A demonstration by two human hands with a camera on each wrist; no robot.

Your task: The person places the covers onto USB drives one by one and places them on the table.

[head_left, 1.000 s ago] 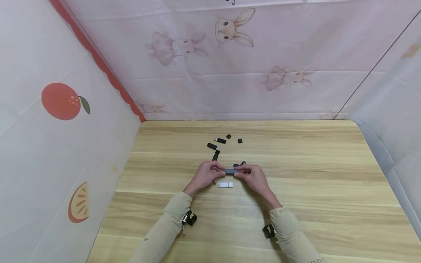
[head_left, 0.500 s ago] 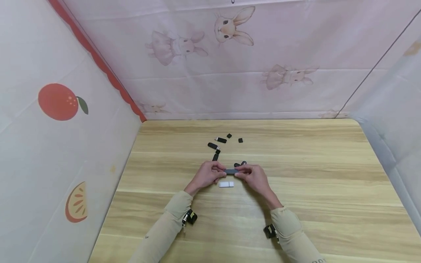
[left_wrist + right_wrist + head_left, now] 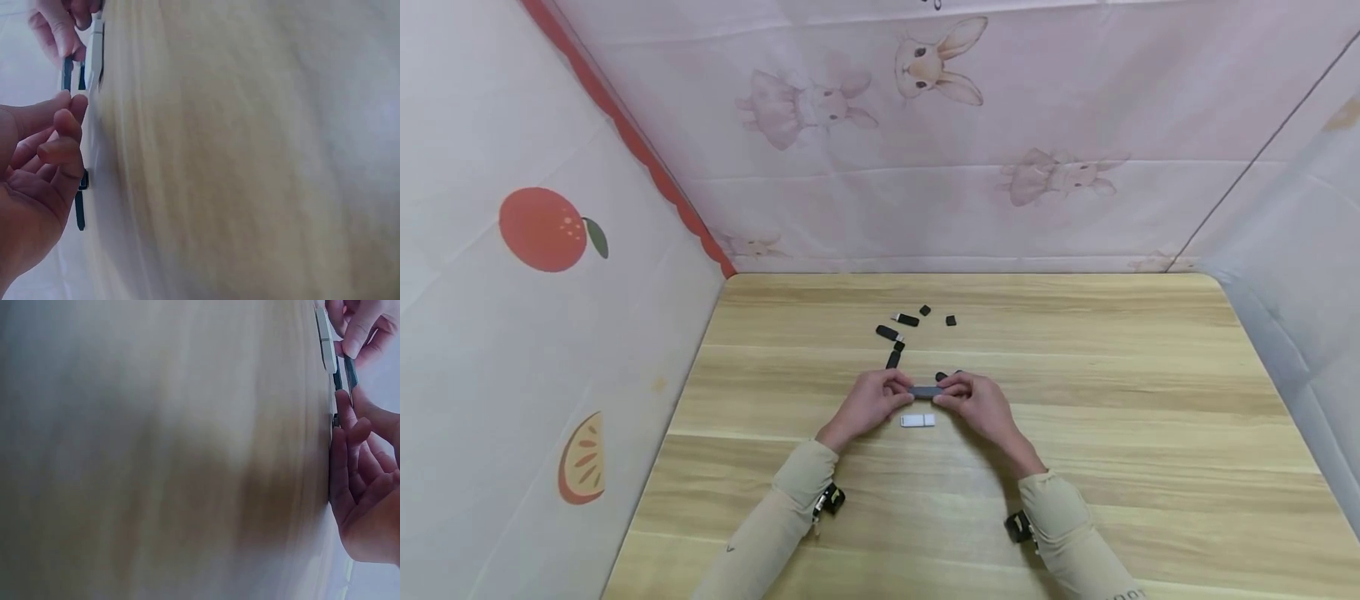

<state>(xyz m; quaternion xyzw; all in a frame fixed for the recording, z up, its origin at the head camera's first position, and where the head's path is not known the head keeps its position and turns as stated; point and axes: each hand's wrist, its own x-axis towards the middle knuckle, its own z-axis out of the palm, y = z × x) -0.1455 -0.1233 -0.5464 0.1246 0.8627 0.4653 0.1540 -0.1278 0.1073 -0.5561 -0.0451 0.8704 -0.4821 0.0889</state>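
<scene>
A slim dark grey stick [image 3: 927, 392] is held level between the two hands. The left hand [image 3: 868, 401] pinches its left end with thumb and fingertips, and the right hand [image 3: 981, 407] pinches its right end. In the left wrist view the dark stick [image 3: 67, 74] spans the gap between both hands' fingertips, raised off the table. A white USB stick [image 3: 917, 421] lies just in front of it. Behind the right fingers, dark pieces [image 3: 942, 377] are partly hidden. The fingertips cover both ends of the grey stick.
Behind the hands on the wooden table [image 3: 1112, 375] lie black USB sticks [image 3: 890, 333], [image 3: 907, 320] is another stick, and small black caps [image 3: 951, 321]. Printed cloth walls [image 3: 880, 208] stand around the table's back and sides.
Both hands keep their pinch on the grey stick with hardly any movement. The right fingers now cover more of the dark pieces behind them.
</scene>
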